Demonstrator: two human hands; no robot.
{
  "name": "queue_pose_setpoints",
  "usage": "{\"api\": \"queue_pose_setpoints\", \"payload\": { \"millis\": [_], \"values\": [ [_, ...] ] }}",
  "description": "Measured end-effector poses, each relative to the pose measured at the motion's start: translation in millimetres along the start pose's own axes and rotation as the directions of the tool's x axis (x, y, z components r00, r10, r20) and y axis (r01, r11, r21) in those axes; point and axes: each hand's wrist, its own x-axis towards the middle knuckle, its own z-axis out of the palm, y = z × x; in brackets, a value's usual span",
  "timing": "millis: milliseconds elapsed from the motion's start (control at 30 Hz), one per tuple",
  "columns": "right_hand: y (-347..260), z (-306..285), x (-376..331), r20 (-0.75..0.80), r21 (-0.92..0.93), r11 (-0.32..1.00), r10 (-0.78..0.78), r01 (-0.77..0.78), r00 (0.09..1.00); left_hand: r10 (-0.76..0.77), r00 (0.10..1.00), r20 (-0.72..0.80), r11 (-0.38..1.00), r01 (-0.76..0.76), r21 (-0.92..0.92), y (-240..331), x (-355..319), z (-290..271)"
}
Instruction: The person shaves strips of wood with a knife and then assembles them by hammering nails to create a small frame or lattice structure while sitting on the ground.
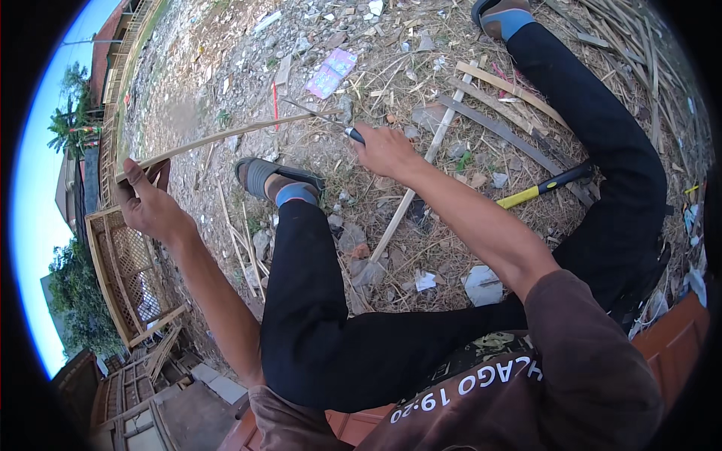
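Note:
My left hand (156, 209) is at the left, its thumb and fingers closed on one end of a long, thin bamboo strip (226, 134). The strip runs to the right, bending slightly, above the ground. In my right hand (389, 153) is a knife (353, 134) with a dark handle and a narrow blade pointing up and left. The blade crosses the strip near its far end; whether the two touch I cannot tell. My fingers wrap round the handle and hide part of it.
Between my legs lie several wooden slats (496, 128) and a tool with a yellow and black handle (526, 195). A long pale strip (406, 199) slants across the rubble. Farther off is a pink and purple wrapper (331, 73). A lattice panel (131, 274) leans at the left.

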Motion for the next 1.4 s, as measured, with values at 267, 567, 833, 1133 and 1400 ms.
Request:
{"api": "queue_pose_setpoints", "payload": {
  "millis": [267,567,833,1133,1400],
  "values": [
    [3,-13,7,0.014,-0.023,0.998,0.058,-0.057,0.998,0.05,0.999,-0.002,0.998,-0.05,-0.039,3,11,15],
    [-31,-35,-17,0.218,-0.025,0.999,0.034,-0.03,0.975,0.028,1.0,0.0,0.999,-0.028,-0.025,-2,7,-6],
    [17,-19,-9,0.155,-0.189,0.975,0.145,-0.115,0.977,0.054,0.998,0.022,0.998,-0.053,-0.031,5,9,9],
    [22,-27,-16,0.204,-0.224,0.963,0.194,-0.148,0.96,-0.005,1.0,0.029,1.0,0.005,0.014,1,2,4],
    [23,-30,-31,0.201,-0.201,0.968,0.191,-0.15,0.961,-0.019,0.999,0.04,1.0,0.02,-0.012,-7,5,-4]
  ]
}}
